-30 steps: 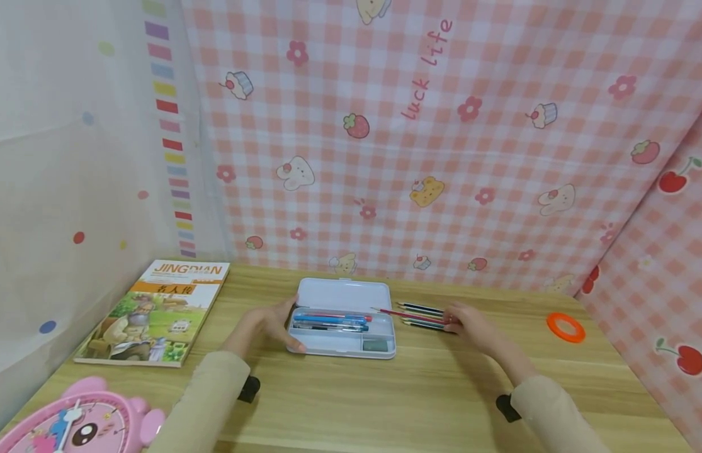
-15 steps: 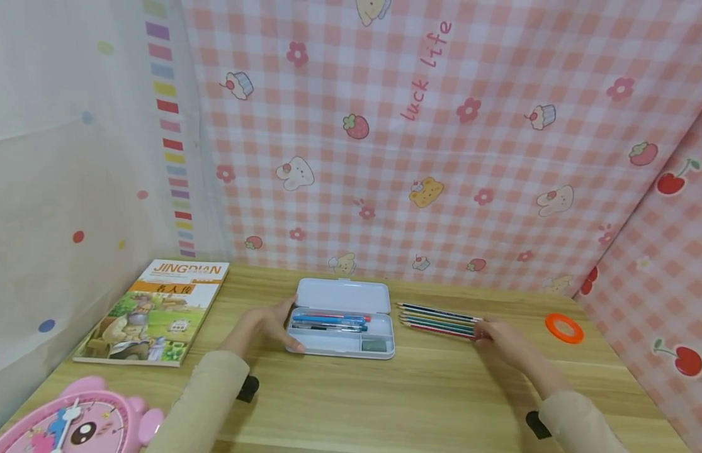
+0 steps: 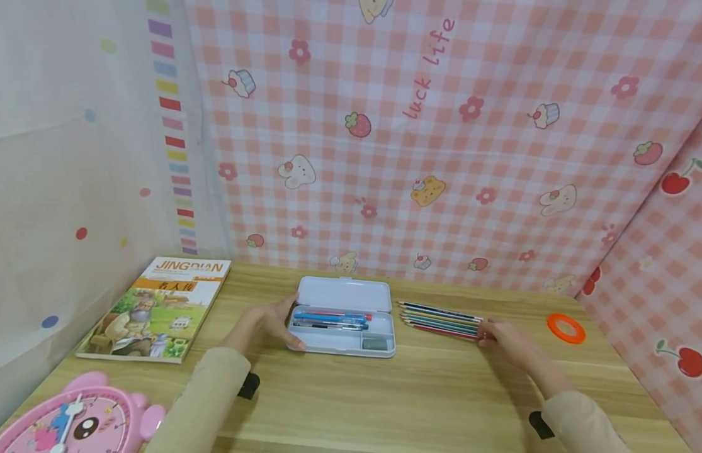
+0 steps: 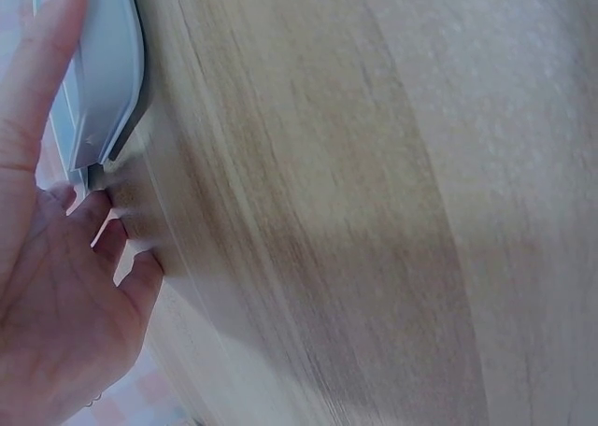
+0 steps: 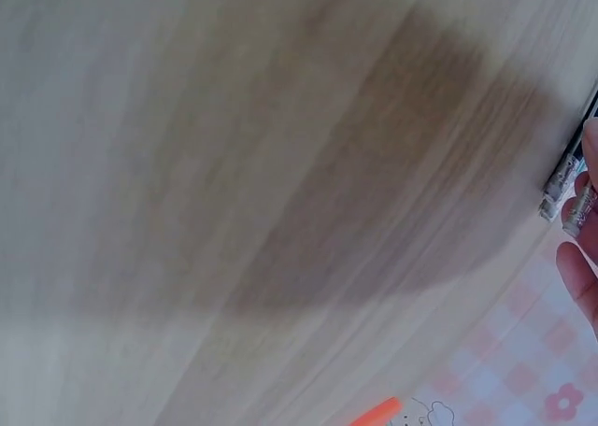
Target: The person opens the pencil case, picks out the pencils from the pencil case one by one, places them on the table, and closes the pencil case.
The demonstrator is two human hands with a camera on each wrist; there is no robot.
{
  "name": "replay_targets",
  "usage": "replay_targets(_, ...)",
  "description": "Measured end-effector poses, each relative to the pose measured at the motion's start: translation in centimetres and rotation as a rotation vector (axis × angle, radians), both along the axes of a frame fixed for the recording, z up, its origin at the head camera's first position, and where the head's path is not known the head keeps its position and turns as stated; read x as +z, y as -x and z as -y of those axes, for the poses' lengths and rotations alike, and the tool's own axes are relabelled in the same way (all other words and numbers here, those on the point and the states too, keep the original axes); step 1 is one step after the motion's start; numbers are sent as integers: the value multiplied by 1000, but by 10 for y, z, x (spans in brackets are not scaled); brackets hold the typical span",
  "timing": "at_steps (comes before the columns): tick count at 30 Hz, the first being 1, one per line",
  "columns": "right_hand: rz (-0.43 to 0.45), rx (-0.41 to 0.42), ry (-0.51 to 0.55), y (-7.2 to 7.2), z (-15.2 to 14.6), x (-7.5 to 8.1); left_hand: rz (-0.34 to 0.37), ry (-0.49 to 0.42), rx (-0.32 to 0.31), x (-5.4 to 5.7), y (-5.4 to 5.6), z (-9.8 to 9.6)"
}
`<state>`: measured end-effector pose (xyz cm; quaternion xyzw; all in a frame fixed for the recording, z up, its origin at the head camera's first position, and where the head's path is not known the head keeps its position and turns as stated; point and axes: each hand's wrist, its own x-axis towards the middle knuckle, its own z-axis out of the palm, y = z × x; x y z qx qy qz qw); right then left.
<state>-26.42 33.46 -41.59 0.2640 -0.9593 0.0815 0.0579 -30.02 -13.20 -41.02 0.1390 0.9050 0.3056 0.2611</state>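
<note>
A white pencil case (image 3: 327,341) lies with its lid (image 3: 344,294) raised at the middle back of the table. Inside are several pens (image 3: 330,318) and a grey-green eraser (image 3: 375,345) in the small front-right compartment. My left hand (image 3: 269,324) holds the case's left end, thumb at the front edge and fingers behind; the left wrist view shows the thumb along its rim. Right of the case, several pencils (image 3: 438,319) lie side by side, tips toward it. My right hand (image 3: 505,338) pinches at their far ends; in the right wrist view, a pencil end (image 5: 579,209) is between my fingers (image 5: 581,281).
An orange ring (image 3: 566,328) lies on the table (image 3: 384,402) to the right. A book (image 3: 158,308) and a pink clock (image 3: 84,421) stand at the left. Behind is a pink checked cloth (image 3: 384,157), with another cloth wall at each side.
My right hand has moved right, away from the case. The red pencil, whose tip was over the case, now lies at the front of the row. My left hand has stayed put.
</note>
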Motion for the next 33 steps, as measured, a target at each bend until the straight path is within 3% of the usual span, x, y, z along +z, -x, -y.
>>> replay_targets(16,-48,-62,-31,2,3,-5,6,52,-17,2,-1,1)
replay_targets(24,-37,-125,17,1,11,-5,-1,54,-19,3,-2,2)
replay_targets(33,-29,-79,46,10,38,-2,-3,59,-9,3,-2,1)
